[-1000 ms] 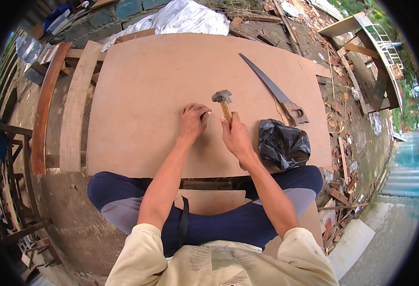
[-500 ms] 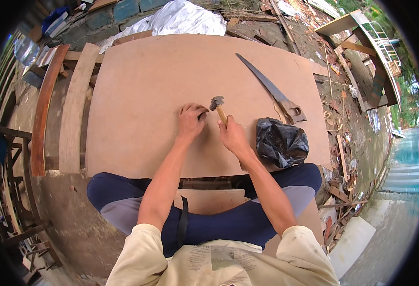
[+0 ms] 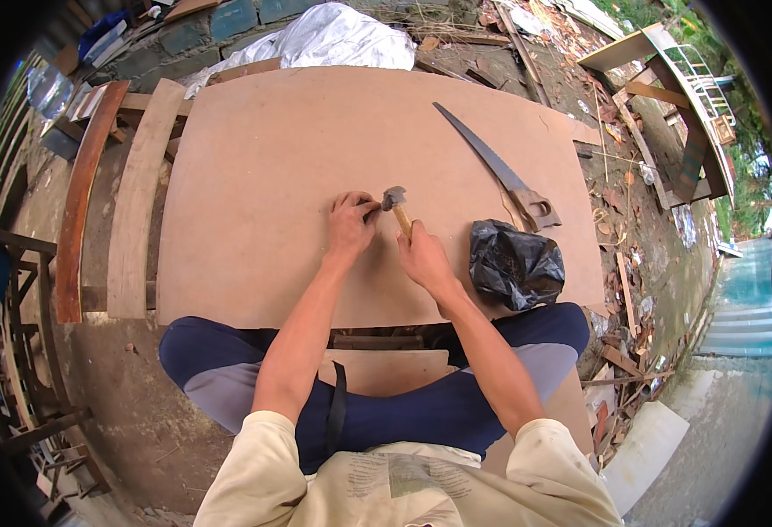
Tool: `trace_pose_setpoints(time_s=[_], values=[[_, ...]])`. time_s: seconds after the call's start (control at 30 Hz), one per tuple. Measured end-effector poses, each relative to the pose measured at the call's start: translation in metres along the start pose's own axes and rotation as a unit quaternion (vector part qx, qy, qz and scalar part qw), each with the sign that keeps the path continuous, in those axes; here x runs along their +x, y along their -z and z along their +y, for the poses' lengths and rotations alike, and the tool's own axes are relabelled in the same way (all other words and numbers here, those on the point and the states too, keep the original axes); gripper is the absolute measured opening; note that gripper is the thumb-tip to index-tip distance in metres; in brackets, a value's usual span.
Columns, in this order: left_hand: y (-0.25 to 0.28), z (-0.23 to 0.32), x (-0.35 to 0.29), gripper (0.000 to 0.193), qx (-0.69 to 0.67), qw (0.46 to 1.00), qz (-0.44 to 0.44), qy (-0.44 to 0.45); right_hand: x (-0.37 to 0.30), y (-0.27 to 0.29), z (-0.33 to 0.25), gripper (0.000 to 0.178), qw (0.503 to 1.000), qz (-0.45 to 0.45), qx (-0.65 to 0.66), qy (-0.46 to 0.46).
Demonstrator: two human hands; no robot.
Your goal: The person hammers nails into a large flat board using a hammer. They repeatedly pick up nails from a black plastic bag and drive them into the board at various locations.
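Note:
My right hand (image 3: 424, 255) is closed round the wooden handle of a claw hammer (image 3: 396, 204), whose metal head is close to the fingertips of my left hand. The left hand (image 3: 351, 221) rests on the brown board (image 3: 263, 158) with its thumb and forefinger pinched together; what they hold, if anything, is too small to make out. To the right of the hammer, a black plastic bag (image 3: 518, 263) sits on the board with its mouth open. Beyond the bag lies a handsaw (image 3: 496, 167), its wooden handle toward me and its blade pointing to the far left.
Two long planks, one reddish (image 3: 90, 202) and one pale (image 3: 144, 202), lie left of the board. Silvery sheeting (image 3: 346, 37) is heaped beyond its far edge. Wood scraps and leaves litter the ground at right, near an overturned piece of wooden furniture (image 3: 689, 105).
The hammer head has shifted slightly left and down, nearer my left fingertips, and my right hand has moved with it. My left hand stays in place.

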State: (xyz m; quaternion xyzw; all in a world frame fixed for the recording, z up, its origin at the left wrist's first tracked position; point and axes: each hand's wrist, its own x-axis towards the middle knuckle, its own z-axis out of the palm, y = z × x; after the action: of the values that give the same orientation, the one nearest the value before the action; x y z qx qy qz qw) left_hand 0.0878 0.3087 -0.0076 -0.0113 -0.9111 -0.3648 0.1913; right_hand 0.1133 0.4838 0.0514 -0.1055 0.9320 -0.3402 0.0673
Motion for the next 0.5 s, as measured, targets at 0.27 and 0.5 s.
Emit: trace_pose_setpoints(time_s=[0.27,0.5], values=[[0.016,-0.03,0.001,0.016,-0.08,0.996,-0.023,0.021,0.003,0.064,-0.079,0.035,0.994,0.062,0.09,-0.017],[0.041,-0.022,-0.015,0.021,0.125,0.991,0.015,-0.045,-0.009,0.011,-0.038,0.033,0.995,0.039,0.069,-0.055]])
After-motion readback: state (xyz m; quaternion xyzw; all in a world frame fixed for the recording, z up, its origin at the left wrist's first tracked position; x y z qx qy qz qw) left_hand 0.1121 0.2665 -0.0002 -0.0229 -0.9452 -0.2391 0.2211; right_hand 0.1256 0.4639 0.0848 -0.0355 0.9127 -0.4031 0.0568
